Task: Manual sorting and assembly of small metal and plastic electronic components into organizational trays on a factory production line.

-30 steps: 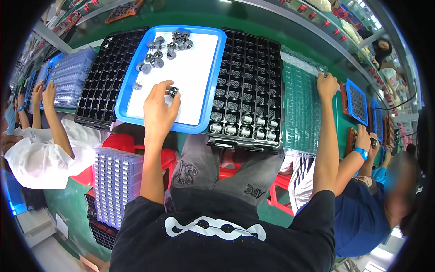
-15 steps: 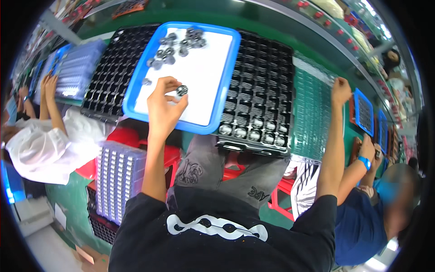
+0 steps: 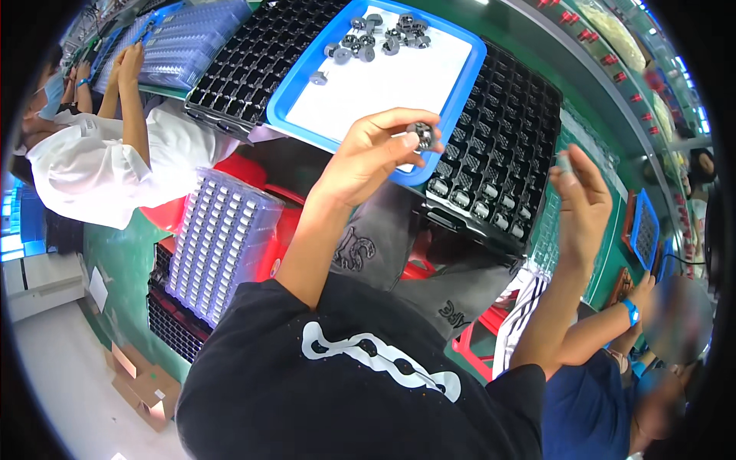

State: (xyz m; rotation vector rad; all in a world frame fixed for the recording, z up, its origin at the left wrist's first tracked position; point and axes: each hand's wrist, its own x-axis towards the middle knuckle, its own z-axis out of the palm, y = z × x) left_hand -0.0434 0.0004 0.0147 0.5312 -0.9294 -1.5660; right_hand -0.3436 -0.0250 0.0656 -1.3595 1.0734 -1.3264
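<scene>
My left hand point(image 3: 376, 153) is raised over the near edge of the blue-rimmed white tray point(image 3: 460, 80) and pinches a small dark round metal part point(image 3: 422, 136) between thumb and fingertips. Several more of the same parts point(image 3: 368, 38) lie in a loose heap at the tray's far end. My right hand point(image 3: 583, 203) is lifted beside the black compartment tray point(image 3: 506, 130), its fingers closed around a small greyish piece point(image 3: 565, 162) at the fingertips. The nearest rows of that black tray hold parts point(image 3: 468, 198).
A second black compartment tray point(image 3: 253, 61) lies left of the blue one. Stacked translucent trays point(image 3: 218, 238) stand by red stools at lower left. A person in white works at the left point(image 3: 92, 153); another in blue with a blue wristband sits at the right point(image 3: 613, 368). More blue trays point(image 3: 646, 234) lie far right.
My left hand lifted a part off the white tray and drew it toward me. My right hand left the clear tray at the right and rose. The view tilted downward.
</scene>
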